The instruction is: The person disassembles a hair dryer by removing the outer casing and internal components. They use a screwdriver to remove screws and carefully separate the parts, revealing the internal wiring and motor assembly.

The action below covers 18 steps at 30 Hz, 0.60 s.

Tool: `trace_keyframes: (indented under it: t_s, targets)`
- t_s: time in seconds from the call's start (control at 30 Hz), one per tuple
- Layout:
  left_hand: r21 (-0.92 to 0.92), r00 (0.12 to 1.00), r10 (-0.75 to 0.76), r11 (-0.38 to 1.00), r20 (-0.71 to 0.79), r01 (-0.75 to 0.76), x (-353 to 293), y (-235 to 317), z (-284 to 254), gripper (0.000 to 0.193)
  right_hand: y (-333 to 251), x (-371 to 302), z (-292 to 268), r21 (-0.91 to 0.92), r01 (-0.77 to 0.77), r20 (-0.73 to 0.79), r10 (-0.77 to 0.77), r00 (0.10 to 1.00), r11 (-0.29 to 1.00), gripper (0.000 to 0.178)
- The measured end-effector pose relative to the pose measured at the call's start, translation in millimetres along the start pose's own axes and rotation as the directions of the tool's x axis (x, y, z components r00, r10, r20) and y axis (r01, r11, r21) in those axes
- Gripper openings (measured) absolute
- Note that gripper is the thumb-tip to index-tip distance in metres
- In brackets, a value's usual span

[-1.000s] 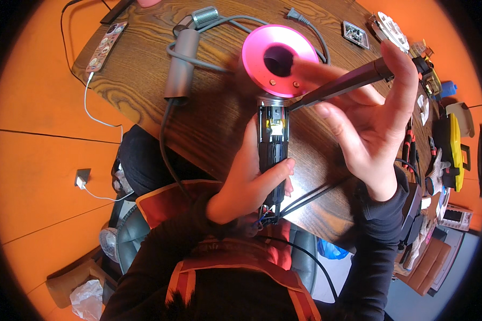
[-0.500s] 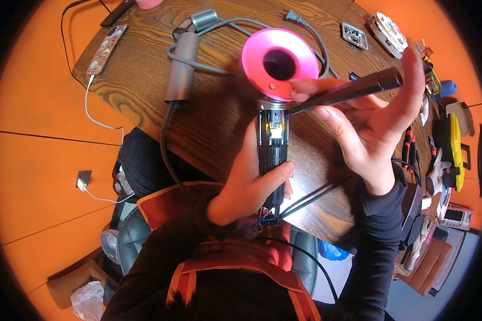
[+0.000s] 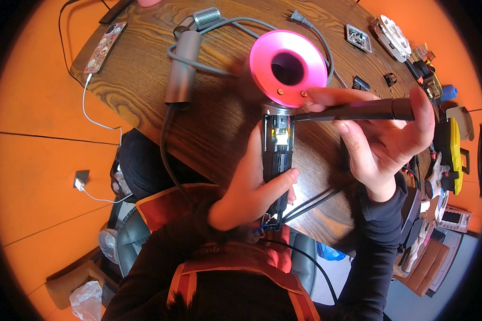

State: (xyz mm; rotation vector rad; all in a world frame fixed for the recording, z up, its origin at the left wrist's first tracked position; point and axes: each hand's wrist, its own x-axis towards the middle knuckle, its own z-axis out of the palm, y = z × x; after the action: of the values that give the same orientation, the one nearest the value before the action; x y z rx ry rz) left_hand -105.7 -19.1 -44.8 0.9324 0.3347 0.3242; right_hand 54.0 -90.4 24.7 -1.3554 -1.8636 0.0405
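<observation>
Now | left hand (image 3: pixel 246 190) grips dryer handle (image 3: pixel 277 160) | right hand (image 3: pixel 383 139) grips screwdriver (image 3: pixel 359 111)

Dark wooden table (image 3: pixel 144 85) with a phone (image 3: pixel 104 48), grey cord (image 3: pixel 225 24) (looped), grey cylinder (image 3: pixel 182 75).

Bare table (image 3: pixel 144 91) left; grey cord (image 3: pixel 235 24) and small parts (image 3: pixel 359 38) crowd beyond.
</observation>
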Motion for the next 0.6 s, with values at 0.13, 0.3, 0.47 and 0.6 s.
trace_keyframes:
  t_s: [0.13,0.3,0.47,0.6]
  targets:
    - [0.015,1.000,0.002,1.000,-0.013,-0.002,0,-1,0,0.071,0,1,0,0.009,-0.003,0.016,0.003,1.000,1.000,0.082]
    - [0.058,1.000,0.019,0.998,-0.004,-0.019,1,-2,0,0.072,-4,2,11,0.014,-0.035,-0.139,0.037,0.990,0.999,0.076]
    - [0.075,0.999,0.032,0.997,0.003,-0.032,0,-3,0,0.072,-8,2,12,-0.138,-0.015,-0.184,-0.010,0.983,0.990,0.076]
    - [0.034,1.000,0.027,0.999,-0.005,-0.027,1,-2,-1,0.071,1,3,3,0.189,-0.082,-0.203,0.121,0.972,0.979,0.068]
